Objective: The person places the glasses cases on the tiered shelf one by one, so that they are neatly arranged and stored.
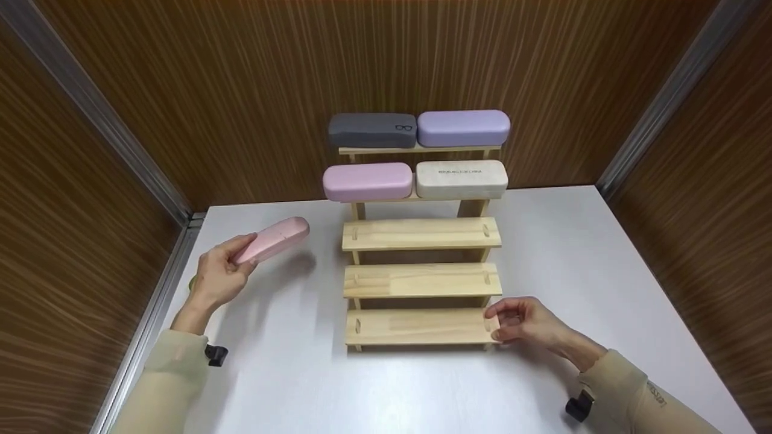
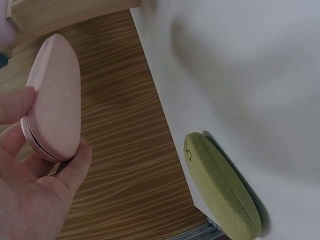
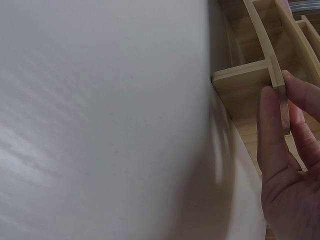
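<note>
In the head view my left hand (image 1: 220,272) grips a light pink glasses case (image 1: 274,240) by its near end, held above the table left of the wooden rack. The left wrist view shows the same pink case (image 2: 56,97) between thumb and fingers. My right hand (image 1: 525,325) pinches the right end of the rack's lowest shelf (image 1: 422,327); in the right wrist view the thumb and fingertips (image 3: 270,107) lie on either side of that board's end. Below the left hand, a green glasses case (image 2: 220,185) lies on the table, mostly hidden in the head view.
On the rack's top shelf sit a dark grey case (image 1: 372,131) and a lavender case (image 1: 463,128). One tier down are a pink case (image 1: 368,182) and a cream case (image 1: 462,179). Wood-grain panels (image 1: 271,90) enclose the white table (image 1: 410,392) at back and sides.
</note>
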Available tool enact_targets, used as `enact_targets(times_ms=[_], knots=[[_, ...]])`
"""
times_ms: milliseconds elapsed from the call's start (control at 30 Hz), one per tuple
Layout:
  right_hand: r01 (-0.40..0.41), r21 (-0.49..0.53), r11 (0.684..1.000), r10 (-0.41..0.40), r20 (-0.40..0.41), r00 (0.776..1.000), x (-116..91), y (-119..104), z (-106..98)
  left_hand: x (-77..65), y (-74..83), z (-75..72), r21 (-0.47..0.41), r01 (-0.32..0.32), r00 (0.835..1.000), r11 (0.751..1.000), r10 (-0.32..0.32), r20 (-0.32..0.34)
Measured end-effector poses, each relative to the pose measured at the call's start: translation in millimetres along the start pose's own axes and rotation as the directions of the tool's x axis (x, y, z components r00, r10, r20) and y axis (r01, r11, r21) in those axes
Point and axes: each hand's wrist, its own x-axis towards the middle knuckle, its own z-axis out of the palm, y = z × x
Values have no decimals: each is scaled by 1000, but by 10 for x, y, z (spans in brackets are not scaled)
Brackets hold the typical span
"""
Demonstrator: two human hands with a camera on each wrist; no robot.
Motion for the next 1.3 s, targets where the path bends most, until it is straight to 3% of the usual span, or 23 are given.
enact_targets(times_ms=[533,1300], knots=[[14,11,1000,-14,10,1000,15,20,-12,-121,199,-39,-21,-38,998,999,38,43],[18,7,1000,-18,-1,1000,-2,5,0,-196,567,32,-180,-193,976,965,207,63]])
